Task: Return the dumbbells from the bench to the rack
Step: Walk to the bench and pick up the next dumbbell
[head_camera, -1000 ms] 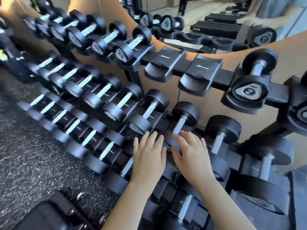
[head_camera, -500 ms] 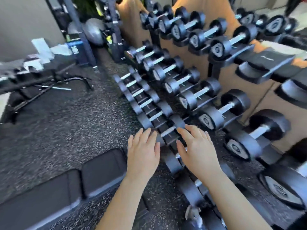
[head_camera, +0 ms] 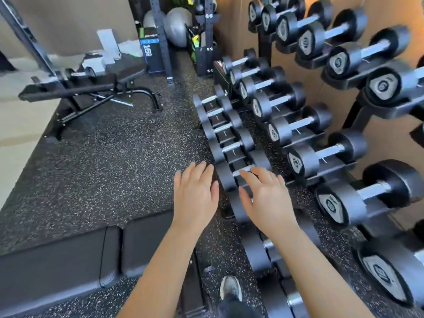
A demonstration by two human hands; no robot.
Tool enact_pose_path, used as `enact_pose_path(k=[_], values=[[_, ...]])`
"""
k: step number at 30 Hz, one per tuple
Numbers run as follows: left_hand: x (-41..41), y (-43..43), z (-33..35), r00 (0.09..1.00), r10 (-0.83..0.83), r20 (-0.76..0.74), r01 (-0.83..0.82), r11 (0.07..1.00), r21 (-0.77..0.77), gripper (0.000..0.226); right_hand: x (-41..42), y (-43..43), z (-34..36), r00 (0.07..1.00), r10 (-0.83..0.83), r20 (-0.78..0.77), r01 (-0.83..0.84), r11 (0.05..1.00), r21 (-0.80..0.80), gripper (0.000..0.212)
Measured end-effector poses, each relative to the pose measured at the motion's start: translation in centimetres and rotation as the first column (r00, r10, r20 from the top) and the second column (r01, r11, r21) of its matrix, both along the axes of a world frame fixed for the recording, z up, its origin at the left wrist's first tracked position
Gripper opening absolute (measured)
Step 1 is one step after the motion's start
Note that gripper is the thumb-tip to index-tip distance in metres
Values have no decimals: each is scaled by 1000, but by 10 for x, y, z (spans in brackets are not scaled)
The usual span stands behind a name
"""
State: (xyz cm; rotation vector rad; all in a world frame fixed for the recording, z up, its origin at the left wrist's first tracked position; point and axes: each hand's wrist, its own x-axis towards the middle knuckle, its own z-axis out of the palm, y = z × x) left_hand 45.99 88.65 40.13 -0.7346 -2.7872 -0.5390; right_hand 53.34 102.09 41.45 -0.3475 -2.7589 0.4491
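Observation:
A three-tier dumbbell rack (head_camera: pixel 339 166) fills the right side, loaded with several black dumbbells with steel handles. My left hand (head_camera: pixel 195 196) hovers palm down over the speckled floor, fingers apart, holding nothing. My right hand (head_camera: pixel 267 200) is spread above a lowest-row dumbbell (head_camera: pixel 243 174) and grips nothing. A black padded bench (head_camera: pixel 68 260) lies at lower left, with no dumbbell visible on it. Another bench (head_camera: pixel 91 86) stands further back on the left, and a dumbbell (head_camera: pixel 78 74) seems to lie on it.
Speckled rubber flooring (head_camera: pixel 119 161) spreads between the benches and the rack. A squat-rack upright (head_camera: pixel 160 35), grey exercise balls (head_camera: pixel 176 24) and a box marked 16 (head_camera: pixel 149 53) stand at the back. My shoe (head_camera: pixel 230 288) shows at the bottom.
The view has swung left, away from the rack's upper tiers toward the floor and benches. Both hands stay open and have drawn back from the lowest row.

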Motion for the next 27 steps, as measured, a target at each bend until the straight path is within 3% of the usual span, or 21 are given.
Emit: enact_pose_path(k=[10,20,27], values=[[-100,53,19,992,108,-58,-108,994,12,37,-114,55,11,992,108,-66,-108,994,4,32],[-167,69,9,981,183,-57,-182,983,24,36,-192,76,-2,981,192,-1,-192,981,-40,34],[-237,80,-4,983,181,-44,-180,983,24,38,-269,88,-14,979,202,-37,-204,978,-34,35]])
